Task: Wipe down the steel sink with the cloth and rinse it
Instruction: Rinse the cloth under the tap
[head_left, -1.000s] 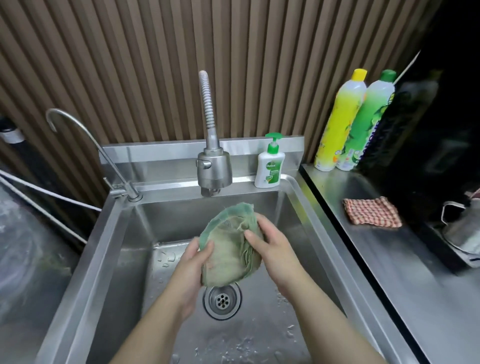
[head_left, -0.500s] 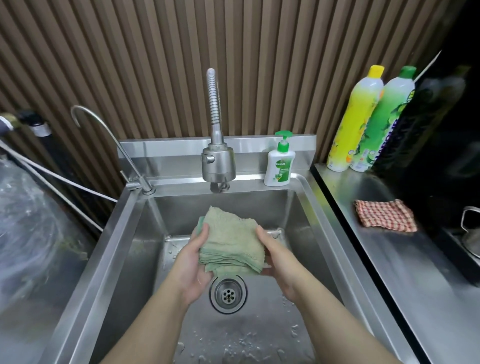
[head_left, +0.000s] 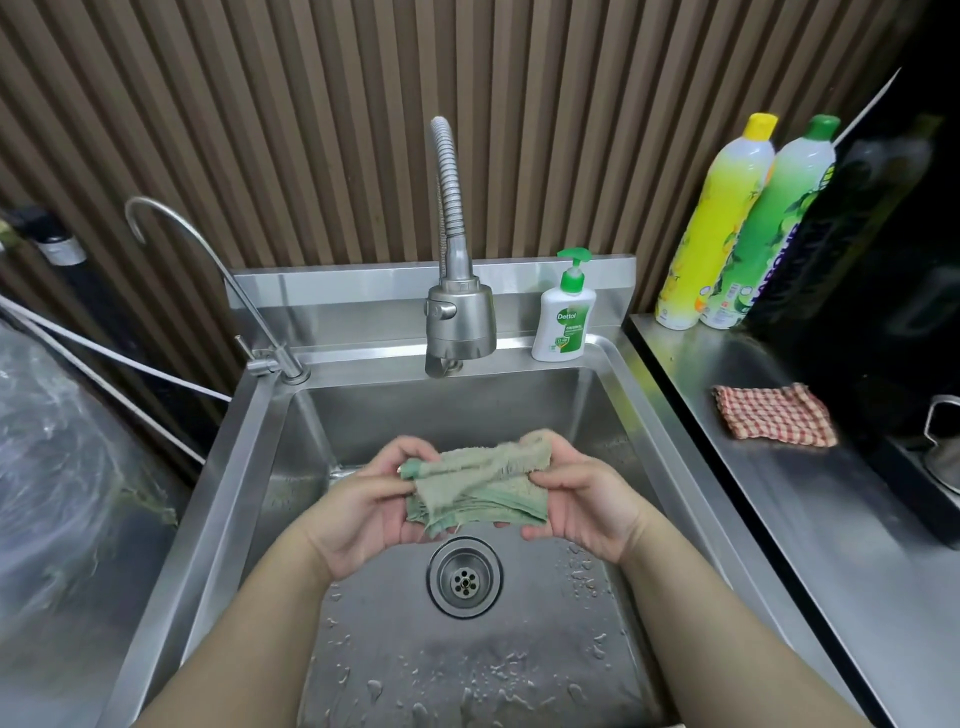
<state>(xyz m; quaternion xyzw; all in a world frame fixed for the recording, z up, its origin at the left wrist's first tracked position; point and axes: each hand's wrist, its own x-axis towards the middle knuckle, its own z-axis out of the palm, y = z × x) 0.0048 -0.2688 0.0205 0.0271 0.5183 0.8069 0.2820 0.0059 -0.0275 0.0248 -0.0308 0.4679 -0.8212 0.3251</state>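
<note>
A pale green cloth (head_left: 480, 486), folded into a flat wad, hangs over the steel sink (head_left: 249, 467) just behind the round drain (head_left: 465, 577). My left hand (head_left: 363, 512) grips its left end and my right hand (head_left: 587, 506) grips its right end, both palms turned up. Water drops lie on the sink floor in front of the drain. The spray faucet (head_left: 460, 317) hangs above the back of the basin with no water running from it.
A thin gooseneck tap (head_left: 208, 260) stands at the sink's back left. A hand soap pump bottle (head_left: 566, 317) sits on the back ledge. On the right counter (head_left: 857, 545) are a yellow bottle (head_left: 719, 223), a green bottle (head_left: 774, 228), a red checked cloth (head_left: 776, 415) and a kettle (head_left: 943, 447).
The cloth went from held upright and bunched to folded flat and low between both hands. My hands turned palms up and spread to its two ends. The view shifted slightly right.
</note>
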